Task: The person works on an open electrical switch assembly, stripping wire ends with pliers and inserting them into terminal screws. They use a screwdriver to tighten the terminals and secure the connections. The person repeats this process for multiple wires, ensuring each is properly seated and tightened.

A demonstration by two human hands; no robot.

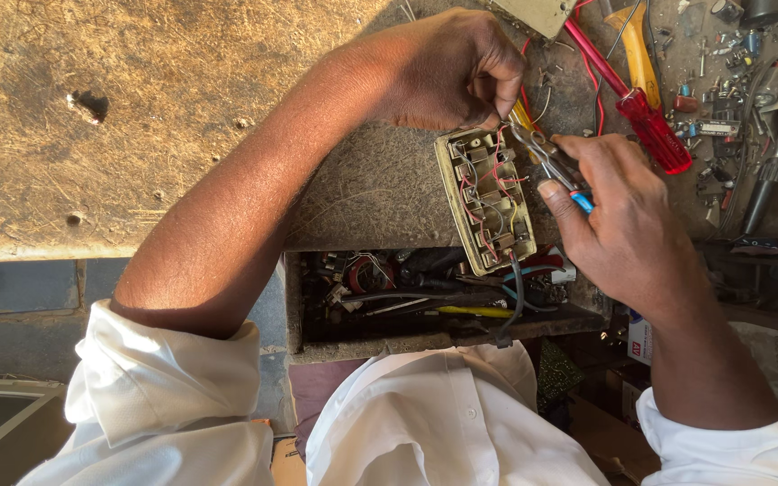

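Beige rectangular switch box (pixel 486 200) on worn workbench (pixel 182 108), above open drawer (pixel 425 306); back cover off, red and grey wiring exposed. Wiring work judged mid-way, nothing closed up. Left hand (pixel 447 72) fingers pinched on box top edge. Right hand (pixel 628 225) clamped on blue-handled steel pliers (pixel 551 162), tips in wiring. Red translucent screwdriver (pixel 632 99) idle nearby.

Warm, low sunlight rakes across the worktop (pixel 164 108) from the left, picking out every scratch and glowing on the forearm. The open drawer (pixel 425 306) sits in deep shadow, and the right edge is dim. White sleeves nearly blow out. Focus is sharp in the middle, edges slightly stretched.
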